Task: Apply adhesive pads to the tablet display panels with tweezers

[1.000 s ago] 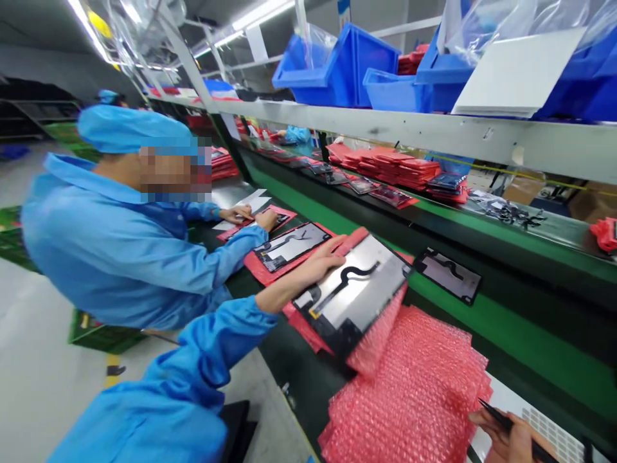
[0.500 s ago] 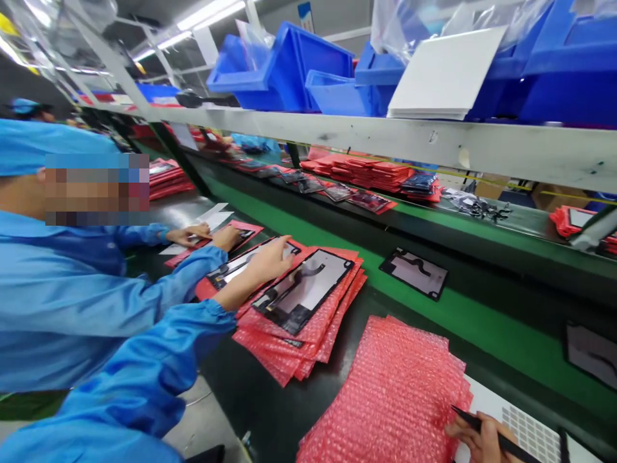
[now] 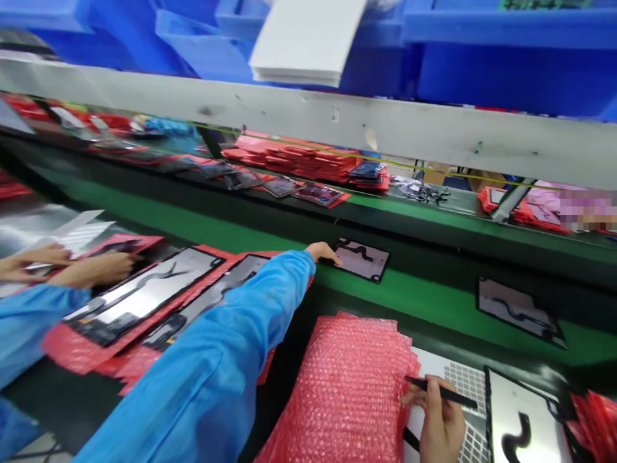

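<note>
Left hand (image 3: pixel 325 252) partly curled at left edge of black-framed grey rectangular panel (image 3: pixel 362 262) lying by green belt's (image 3: pixel 434 292) far edge, grip can't tell; right hand (image 3: pixel 441 421) pinches slim black tweezers (image 3: pixel 460 399), likely mid-shaft to leave tips free.

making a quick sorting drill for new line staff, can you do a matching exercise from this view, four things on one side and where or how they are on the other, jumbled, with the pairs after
1 tweezers
2 left hand
3 bubble wrap
4 white sheets

a at a flat panel on the green strip
b up by the blue bins
c in the right hand
d red, in a pile

Pairs: 1-c, 2-a, 3-d, 4-b
</note>
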The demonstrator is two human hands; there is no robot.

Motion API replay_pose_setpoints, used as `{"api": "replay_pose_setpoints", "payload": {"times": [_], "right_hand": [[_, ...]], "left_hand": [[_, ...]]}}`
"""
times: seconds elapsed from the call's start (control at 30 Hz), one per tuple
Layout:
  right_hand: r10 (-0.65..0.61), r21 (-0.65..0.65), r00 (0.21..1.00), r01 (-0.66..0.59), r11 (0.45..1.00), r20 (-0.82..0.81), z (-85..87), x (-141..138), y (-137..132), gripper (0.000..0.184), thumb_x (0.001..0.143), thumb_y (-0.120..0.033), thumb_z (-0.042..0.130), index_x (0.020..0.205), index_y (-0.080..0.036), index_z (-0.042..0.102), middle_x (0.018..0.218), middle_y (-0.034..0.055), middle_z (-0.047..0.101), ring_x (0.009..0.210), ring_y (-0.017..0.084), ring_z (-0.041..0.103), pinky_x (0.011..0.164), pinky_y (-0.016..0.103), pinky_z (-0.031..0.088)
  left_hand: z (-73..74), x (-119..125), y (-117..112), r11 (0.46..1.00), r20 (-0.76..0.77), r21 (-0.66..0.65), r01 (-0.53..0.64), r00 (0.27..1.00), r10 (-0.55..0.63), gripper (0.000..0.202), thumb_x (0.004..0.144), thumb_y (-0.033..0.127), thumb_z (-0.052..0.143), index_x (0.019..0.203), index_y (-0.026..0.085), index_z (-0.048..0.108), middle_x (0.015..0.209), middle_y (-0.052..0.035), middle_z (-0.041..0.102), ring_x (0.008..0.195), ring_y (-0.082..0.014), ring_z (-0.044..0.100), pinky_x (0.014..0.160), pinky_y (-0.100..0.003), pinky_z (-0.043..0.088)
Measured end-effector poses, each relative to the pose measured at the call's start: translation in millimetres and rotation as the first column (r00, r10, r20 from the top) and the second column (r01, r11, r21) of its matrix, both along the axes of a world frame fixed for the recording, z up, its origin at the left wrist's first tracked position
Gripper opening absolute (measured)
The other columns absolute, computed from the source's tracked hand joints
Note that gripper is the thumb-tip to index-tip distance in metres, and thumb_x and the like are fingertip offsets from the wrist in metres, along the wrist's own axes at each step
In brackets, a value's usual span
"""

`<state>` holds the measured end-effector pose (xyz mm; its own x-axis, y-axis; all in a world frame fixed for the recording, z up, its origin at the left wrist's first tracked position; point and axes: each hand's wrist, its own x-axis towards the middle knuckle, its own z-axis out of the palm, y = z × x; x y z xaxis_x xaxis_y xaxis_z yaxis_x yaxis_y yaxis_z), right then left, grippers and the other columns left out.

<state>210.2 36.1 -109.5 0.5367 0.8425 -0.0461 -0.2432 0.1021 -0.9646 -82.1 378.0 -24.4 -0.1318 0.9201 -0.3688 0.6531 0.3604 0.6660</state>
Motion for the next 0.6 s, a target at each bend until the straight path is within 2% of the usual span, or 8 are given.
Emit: {"api": "replay_pose_setpoints", "payload": {"times": [0.1, 0.17, 0.27, 0.33, 0.4, 0.47, 0.6], "right_hand": [[0.001, -0.019, 1.000, 0.000, 1.000, 0.010, 5.7, 3.2, 1.9, 0.046, 0.089, -0.059, 0.080, 0.098, -0.017, 0.065, 0.072, 0.0064, 0.079, 0.055, 0.022, 0.075, 0.056, 0.031, 0.062], [-0.014, -0.010, 1.000, 0.014, 1.000, -0.003, 10.1, 4.0, 3.2, 0.044, 0.090, -0.058, 0.080, 0.099, -0.018, 0.064, 0.071, 0.0053, 0.079, 0.055, 0.022, 0.075, 0.055, 0.031, 0.061], [-0.031, 0.030, 0.999, 0.031, 0.999, -0.011, 16.9, 7.3, 5.4, 0.044, 0.089, -0.058, 0.080, 0.099, -0.018, 0.064, 0.067, 0.0039, 0.076, 0.054, 0.024, 0.075, 0.052, 0.032, 0.060], [-0.054, 0.063, 0.999, 0.054, 0.997, -0.006, 22.6, 13.7, 7.2, 0.045, 0.089, -0.058, 0.080, 0.098, -0.018, 0.063, 0.065, 0.0032, 0.075, 0.053, 0.023, 0.075, 0.051, 0.031, 0.059], [-0.089, 0.093, 0.996, 0.088, 0.992, 0.009, 29.6, 24.5, 8.9, 0.044, 0.089, -0.057, 0.080, 0.099, -0.017, 0.064, 0.067, 0.0034, 0.076, 0.053, 0.022, 0.075, 0.051, 0.031, 0.059], [-0.126, 0.116, 0.991, 0.121, 0.986, 0.036, 37.1, 39.2, 10.0, 0.043, 0.091, -0.056, 0.079, 0.101, -0.018, 0.064, 0.072, 0.0040, 0.078, 0.055, 0.020, 0.075, 0.054, 0.030, 0.060], [-0.106, 0.067, 0.988, 0.099, 0.993, 0.110, 46.2, 73.2, 8.7, 0.046, 0.088, -0.059, 0.080, 0.103, -0.018, 0.064, 0.072, 0.0039, 0.078, 0.054, 0.020, 0.074, 0.053, 0.030, 0.060]], "left_hand": [[7.3, 1.0, -5.5, 0.992, 0.169, -0.064, -0.106, 0.979, 0.116, 0.041, 0.101, 0.039, 0.070, 0.135, 0.017, 0.064, 0.135, -0.0117, 0.065, 0.115, -0.0262, 0.068, 0.096, -0.048, 0.061], [16.2, 6.6, -9.8, 0.985, 0.305, -0.080, -0.150, 0.938, 0.168, 0.041, 0.101, 0.038, 0.070, 0.135, 0.016, 0.064, 0.135, -0.0126, 0.066, 0.114, -0.0261, 0.068, 0.096, -0.047, 0.061], [32.9, 18.6, -26.7, 0.977, 0.524, -0.080, -0.197, 0.826, 0.209, 0.040, 0.101, 0.038, 0.071, 0.132, 0.014, 0.065, 0.129, -0.0126, 0.067, 0.108, -0.0239, 0.070, 0.091, -0.043, 0.062], [42.6, 24.8, -54.2, 0.972, 0.654, -0.075, -0.224, 0.724, 0.217, 0.032, 0.101, 0.036, 0.070, 0.124, 0.013, 0.067, 0.119, -0.0102, 0.071, 0.098, -0.0200, 0.071, 0.083, -0.037, 0.063], [48.3, 28.9, -99.9, 0.967, 0.760, -0.076, -0.245, 0.613, 0.215, 0.017, 0.101, 0.027, 0.068, 0.108, 0.012, 0.070, 0.102, -0.0066, 0.074, 0.085, -0.0154, 0.072, 0.072, -0.028, 0.061], [48.8, 32.5, -161.9, 0.963, 0.837, -0.088, -0.254, 0.505, 0.209, 0.009, 0.097, 0.016, 0.066, 0.089, 0.014, 0.070, 0.086, -0.0040, 0.075, 0.079, -0.0128, 0.074, 0.065, -0.019, 0.058], [35.3, 47.9, -305.3, 0.960, 0.891, -0.183, -0.211, 0.377, 0.252, 0.013, 0.077, 0.013, 0.079, 0.071, 0.016, 0.069, 0.072, -0.0040, 0.076, 0.070, -0.0165, 0.075, 0.067, -0.023, 0.062]]}}
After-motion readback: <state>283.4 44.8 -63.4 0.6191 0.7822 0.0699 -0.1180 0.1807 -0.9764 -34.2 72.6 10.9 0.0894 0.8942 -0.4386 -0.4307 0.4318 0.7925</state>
